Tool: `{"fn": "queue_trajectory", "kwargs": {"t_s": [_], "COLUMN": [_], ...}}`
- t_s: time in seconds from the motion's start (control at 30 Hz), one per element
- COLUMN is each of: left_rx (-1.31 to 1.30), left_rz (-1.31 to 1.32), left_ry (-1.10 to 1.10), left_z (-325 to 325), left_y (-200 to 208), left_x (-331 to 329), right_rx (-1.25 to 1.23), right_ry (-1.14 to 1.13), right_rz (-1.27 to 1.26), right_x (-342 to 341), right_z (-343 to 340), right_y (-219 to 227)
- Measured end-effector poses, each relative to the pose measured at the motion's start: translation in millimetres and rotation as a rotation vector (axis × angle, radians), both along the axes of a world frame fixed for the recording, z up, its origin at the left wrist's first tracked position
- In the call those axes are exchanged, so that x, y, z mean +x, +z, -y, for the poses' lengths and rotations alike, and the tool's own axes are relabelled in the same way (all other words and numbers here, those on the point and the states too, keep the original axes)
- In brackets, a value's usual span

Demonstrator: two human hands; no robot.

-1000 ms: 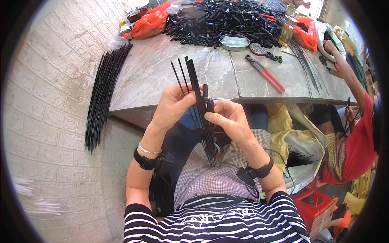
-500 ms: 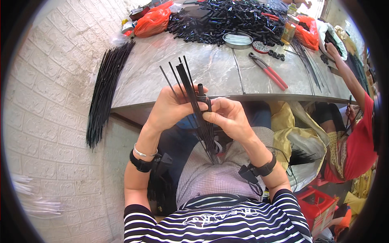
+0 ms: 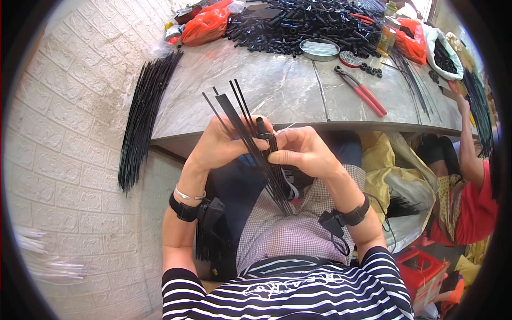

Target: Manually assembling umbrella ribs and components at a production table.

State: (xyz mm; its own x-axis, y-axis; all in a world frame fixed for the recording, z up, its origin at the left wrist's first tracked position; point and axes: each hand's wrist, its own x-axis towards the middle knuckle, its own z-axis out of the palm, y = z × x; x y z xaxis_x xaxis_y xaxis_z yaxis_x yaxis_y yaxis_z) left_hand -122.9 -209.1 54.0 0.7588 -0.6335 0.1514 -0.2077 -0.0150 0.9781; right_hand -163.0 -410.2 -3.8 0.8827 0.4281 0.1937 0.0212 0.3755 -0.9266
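My left hand (image 3: 223, 140) is closed around a bundle of thin black rods (image 3: 230, 109) that look like umbrella ribs. Their lower ends reach down over my lap. Held beside them is a short black tube (image 3: 260, 125) with a collar near its top. At that collar my right hand (image 3: 305, 153) is closed in a pinch, thumb against fingers. A fine pale wire (image 3: 285, 128) sticks out from between its fingertips. Where the rods meet the collar, my fingers partly hide them.
Red-handled pliers (image 3: 364, 95) lie on the grey table (image 3: 240, 69). Behind are a heap of black tubes (image 3: 298, 26) and a round tin (image 3: 319, 49) of pale wires. More black rods (image 3: 146, 122) overhang the left edge. A co-worker in red (image 3: 469, 208) sits at right.
The rods in my left hand have tilted and spread differently. The pale wire now shows above my right fingers. The co-worker's arm has drawn back from the white sack.
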Motion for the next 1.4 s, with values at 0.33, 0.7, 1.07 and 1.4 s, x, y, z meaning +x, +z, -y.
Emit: {"fn": "queue_trajectory", "kwargs": {"t_s": [0.33, 0.7, 1.07, 1.4], "left_rx": [0.003, 0.141, -0.025, -0.010], "left_rz": [-0.004, 0.137, 0.010, -0.002], "left_ry": [-0.017, 0.063, -0.009, -0.004], "left_z": [5, 16, 23, 24], "left_y": [0, 9, 3, 0], "left_x": [2, -6, -9, -6], "right_rx": [-0.107, -0.211, 0.022, -0.093], "right_ry": [-0.095, -0.493, -0.113, -0.309], "right_rz": [0.023, 0.241, -0.009, 0.057], "right_x": [-10, -12, -16, -24], "right_z": [-1, -3, 12, 8], "right_y": [7, 3, 4, 8]}}
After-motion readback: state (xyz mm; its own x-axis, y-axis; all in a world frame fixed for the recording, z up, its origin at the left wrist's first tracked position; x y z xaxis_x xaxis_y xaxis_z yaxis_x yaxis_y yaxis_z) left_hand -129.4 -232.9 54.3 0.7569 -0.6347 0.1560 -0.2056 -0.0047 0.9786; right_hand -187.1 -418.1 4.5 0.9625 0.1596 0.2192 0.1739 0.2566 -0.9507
